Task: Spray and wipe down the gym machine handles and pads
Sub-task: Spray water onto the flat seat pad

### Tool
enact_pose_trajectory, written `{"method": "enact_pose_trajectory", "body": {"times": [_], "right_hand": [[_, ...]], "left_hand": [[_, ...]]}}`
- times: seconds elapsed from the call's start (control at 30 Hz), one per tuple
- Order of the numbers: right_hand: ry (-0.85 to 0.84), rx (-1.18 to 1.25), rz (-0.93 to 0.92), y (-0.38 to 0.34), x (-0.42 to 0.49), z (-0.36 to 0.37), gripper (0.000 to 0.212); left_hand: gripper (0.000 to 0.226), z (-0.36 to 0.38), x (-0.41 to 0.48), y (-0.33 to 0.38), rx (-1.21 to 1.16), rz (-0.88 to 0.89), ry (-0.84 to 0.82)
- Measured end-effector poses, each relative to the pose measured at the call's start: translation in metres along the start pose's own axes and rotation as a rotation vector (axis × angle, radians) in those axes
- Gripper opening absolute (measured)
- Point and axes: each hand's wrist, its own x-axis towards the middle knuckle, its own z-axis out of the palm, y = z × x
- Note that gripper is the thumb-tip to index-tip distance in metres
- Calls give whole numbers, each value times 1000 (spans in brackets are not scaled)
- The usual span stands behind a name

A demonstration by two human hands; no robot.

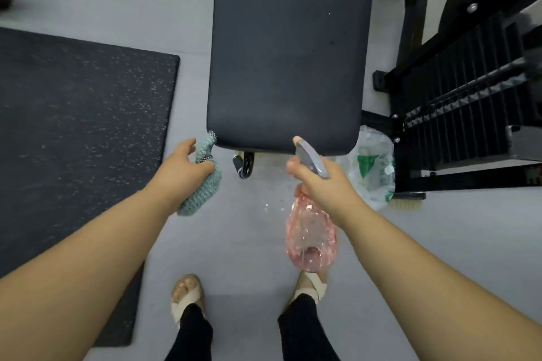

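Observation:
A long black bench pad (289, 50) runs away from me in the middle of the view. My left hand (181, 170) grips a teal knitted cloth (202, 187) just below the pad's near left corner, and the cloth's top touches that corner. My right hand (319, 184) holds a clear pink spray bottle (311, 237) by its neck. Its grey spray head (311, 158) points up at the pad's near edge. The bottle's body hangs below my wrist.
A speckled black rubber mat (76, 138) lies on the grey floor at left. A black weight machine frame (469, 91) stands at right, with a crumpled plastic bag (372, 167) beside it. The bench's wheel (245, 164) sits under the pad. My sandalled feet (187, 296) are below.

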Motion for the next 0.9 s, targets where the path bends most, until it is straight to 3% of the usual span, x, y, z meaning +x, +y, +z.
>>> {"method": "enact_pose_trajectory", "body": {"times": [0.23, 0.5, 0.6, 0.73, 0.9], "right_hand": [[131, 90, 174, -61, 11, 47, 6], [333, 223, 308, -56, 30, -30, 8], [300, 137, 307, -63, 42, -56, 6], [178, -19, 210, -83, 58, -68, 19], [-14, -165, 138, -118, 76, -49, 21]], "left_hand": [[70, -35, 7, 22, 89, -21, -60], [70, -22, 36, 60, 135, -76, -136], [56, -11, 46, 82, 85, -91, -135], [39, -6, 59, 104, 86, -115, -115], [36, -7, 67, 111, 37, -175, -72]]}}
